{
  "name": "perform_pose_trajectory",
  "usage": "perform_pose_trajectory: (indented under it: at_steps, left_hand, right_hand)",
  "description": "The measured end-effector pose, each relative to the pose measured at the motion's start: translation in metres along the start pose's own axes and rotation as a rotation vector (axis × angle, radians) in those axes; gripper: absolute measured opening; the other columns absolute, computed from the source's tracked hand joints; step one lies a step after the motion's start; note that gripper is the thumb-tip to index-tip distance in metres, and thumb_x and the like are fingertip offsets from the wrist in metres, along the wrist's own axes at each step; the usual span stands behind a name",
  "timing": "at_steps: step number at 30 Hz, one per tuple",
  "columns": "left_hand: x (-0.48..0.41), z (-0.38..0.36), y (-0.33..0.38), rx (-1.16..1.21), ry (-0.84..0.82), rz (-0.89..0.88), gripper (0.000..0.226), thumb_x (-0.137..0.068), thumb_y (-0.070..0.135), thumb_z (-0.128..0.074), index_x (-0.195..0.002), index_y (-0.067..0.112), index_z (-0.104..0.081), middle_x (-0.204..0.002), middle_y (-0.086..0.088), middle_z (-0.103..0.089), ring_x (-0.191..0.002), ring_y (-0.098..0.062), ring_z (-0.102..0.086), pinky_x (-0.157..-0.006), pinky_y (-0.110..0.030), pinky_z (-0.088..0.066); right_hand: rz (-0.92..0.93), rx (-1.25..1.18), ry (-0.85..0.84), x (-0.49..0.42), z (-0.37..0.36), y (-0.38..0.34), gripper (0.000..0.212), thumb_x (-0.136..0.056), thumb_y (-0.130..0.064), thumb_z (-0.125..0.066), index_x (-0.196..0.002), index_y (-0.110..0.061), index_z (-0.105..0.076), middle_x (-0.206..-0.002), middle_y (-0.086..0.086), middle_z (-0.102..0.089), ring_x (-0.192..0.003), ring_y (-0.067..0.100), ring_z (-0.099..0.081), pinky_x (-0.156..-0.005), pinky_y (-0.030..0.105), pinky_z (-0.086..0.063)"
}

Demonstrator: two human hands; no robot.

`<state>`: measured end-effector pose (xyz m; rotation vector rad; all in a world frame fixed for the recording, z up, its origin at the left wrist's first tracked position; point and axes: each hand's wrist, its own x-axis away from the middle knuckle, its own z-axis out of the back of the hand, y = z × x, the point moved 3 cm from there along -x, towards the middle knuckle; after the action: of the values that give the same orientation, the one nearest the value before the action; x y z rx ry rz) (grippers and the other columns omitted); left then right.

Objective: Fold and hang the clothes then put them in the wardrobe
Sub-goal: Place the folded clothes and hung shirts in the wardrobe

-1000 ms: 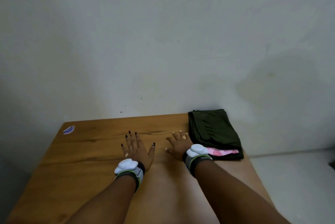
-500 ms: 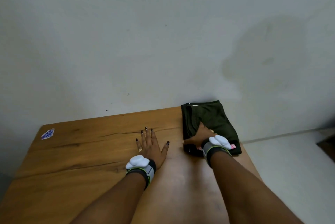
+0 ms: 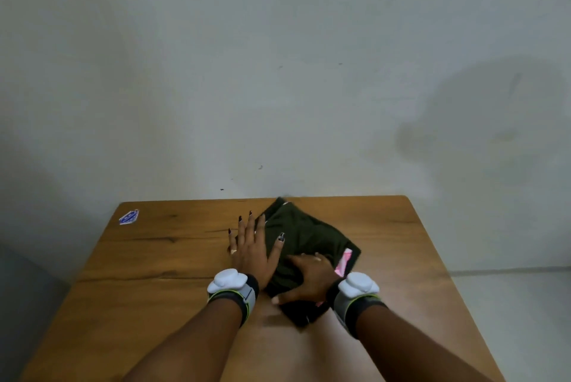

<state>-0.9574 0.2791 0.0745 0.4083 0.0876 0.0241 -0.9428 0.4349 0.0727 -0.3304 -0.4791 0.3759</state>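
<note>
A folded dark green garment (image 3: 304, 236) lies skewed near the middle of the wooden table (image 3: 173, 261). A pink piece of cloth (image 3: 344, 264) peeks out at the garment's right side. My left hand (image 3: 251, 253) lies flat with straight fingers on the garment's left edge, partly on the table. My right hand (image 3: 309, 281) sits on the near part of the garment, its fingers curled into the cloth and its thumb spread toward the near left edge. Both wrists carry white and grey bands.
A small blue and white sticker (image 3: 129, 217) lies at the table's far left corner. A plain pale wall (image 3: 278, 72) rises right behind the table. Light floor (image 3: 519, 320) shows to the right of the table.
The green garment has slid from the table's far right edge toward the middle and turned askew, with my right hand on it. My left hand now touches its left edge.
</note>
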Motion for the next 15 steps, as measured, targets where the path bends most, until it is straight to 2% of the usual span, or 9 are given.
perform_pose_trajectory:
  at_steps: [3, 5, 6, 7, 9, 11, 12, 13, 15]
  left_hand:
    - [0.007, 0.015, -0.022, -0.109, -0.038, -0.078, 0.094, -0.081, 0.079, 0.007, -0.149, 0.027, -0.034, -0.161, -0.004, -0.019, -0.150, -0.026, -0.007, -0.119, -0.047, 0.006]
    - [0.018, 0.026, -0.046, -0.207, -0.104, -0.001, 0.086, -0.085, 0.076, -0.003, -0.146, 0.029, -0.041, -0.161, -0.005, -0.017, -0.150, -0.027, -0.003, -0.118, -0.048, 0.007]
    - [0.023, 0.028, -0.056, -0.232, -0.162, 0.065, 0.080, -0.088, 0.072, -0.007, -0.147, 0.029, -0.038, -0.162, -0.005, -0.012, -0.150, -0.027, 0.001, -0.118, -0.048, 0.007]
    - [0.031, 0.029, -0.067, -0.232, -0.207, 0.133, 0.078, -0.089, 0.070, -0.007, -0.149, 0.029, -0.033, -0.163, -0.005, -0.007, -0.150, -0.026, 0.004, -0.119, -0.049, 0.006]
    - [0.052, 0.035, -0.085, -0.207, -0.201, 0.228, 0.087, -0.081, 0.071, 0.006, -0.153, 0.029, -0.021, -0.163, -0.006, -0.001, -0.149, -0.026, 0.008, -0.119, -0.048, 0.006]
    - [0.073, 0.040, -0.099, -0.195, -0.097, 0.258, 0.090, -0.079, 0.067, 0.013, -0.154, 0.027, -0.018, -0.163, -0.008, -0.003, -0.149, -0.028, 0.007, -0.118, -0.046, 0.008]
    - [0.083, 0.044, -0.102, -0.190, -0.029, 0.254, 0.086, -0.085, 0.065, 0.010, -0.152, 0.025, -0.025, -0.162, -0.010, -0.011, -0.149, -0.030, 0.001, -0.118, -0.046, 0.008]
    - [0.092, 0.046, -0.104, -0.177, 0.018, 0.242, 0.079, -0.092, 0.062, 0.004, -0.149, 0.023, -0.035, -0.159, -0.012, -0.022, -0.148, -0.032, -0.009, -0.117, -0.047, 0.005]
    - [0.106, 0.048, -0.102, -0.152, 0.052, 0.204, 0.068, -0.099, 0.054, -0.007, -0.141, 0.020, -0.049, -0.152, -0.014, -0.037, -0.144, -0.033, -0.025, -0.117, -0.049, -0.001]
  right_hand:
    - [0.200, -0.099, -0.154, -0.010, -0.027, -0.042, 0.078, -0.076, -0.087, -0.035, -0.136, -0.040, -0.051, -0.144, -0.008, -0.051, -0.136, 0.015, -0.040, -0.116, 0.037, -0.012]
    - [0.244, -0.145, -0.219, -0.015, -0.039, -0.069, 0.067, -0.080, -0.075, -0.038, -0.113, -0.026, -0.069, -0.121, 0.002, -0.067, -0.116, 0.018, -0.056, -0.111, 0.034, -0.031]
    - [0.244, -0.168, -0.195, -0.016, -0.040, -0.078, 0.062, -0.080, -0.068, -0.041, -0.094, -0.017, -0.073, -0.099, 0.008, -0.072, -0.094, 0.020, -0.062, -0.097, 0.035, -0.043]
    - [0.252, -0.183, -0.151, -0.017, -0.040, -0.089, 0.054, -0.081, -0.058, -0.046, -0.078, -0.010, -0.070, -0.079, 0.011, -0.069, -0.074, 0.021, -0.060, -0.080, 0.036, -0.047]
    - [0.319, -0.156, 0.035, -0.015, -0.036, -0.112, 0.038, -0.082, -0.038, -0.049, -0.067, -0.008, -0.065, -0.065, 0.009, -0.063, -0.060, 0.023, -0.051, -0.066, 0.036, -0.044]
    - [0.381, 0.000, 0.279, -0.012, -0.037, -0.127, 0.035, -0.079, -0.033, -0.040, -0.073, -0.013, -0.068, -0.077, 0.006, -0.068, -0.073, 0.027, -0.059, -0.075, 0.036, -0.044]
    - [0.389, 0.070, 0.353, -0.012, -0.042, -0.130, 0.036, -0.077, -0.034, -0.038, -0.081, -0.016, -0.069, -0.089, 0.005, -0.070, -0.087, 0.028, -0.062, -0.082, 0.038, -0.043]
    - [0.384, 0.122, 0.386, -0.013, -0.048, -0.131, 0.037, -0.078, -0.036, -0.040, -0.092, -0.018, -0.069, -0.103, 0.003, -0.070, -0.102, 0.030, -0.062, -0.089, 0.042, -0.041]
    - [0.346, 0.182, 0.309, -0.017, -0.068, -0.127, 0.040, -0.084, -0.044, -0.045, -0.115, -0.027, -0.063, -0.133, 0.001, -0.060, -0.126, 0.032, -0.053, -0.104, 0.052, -0.030]
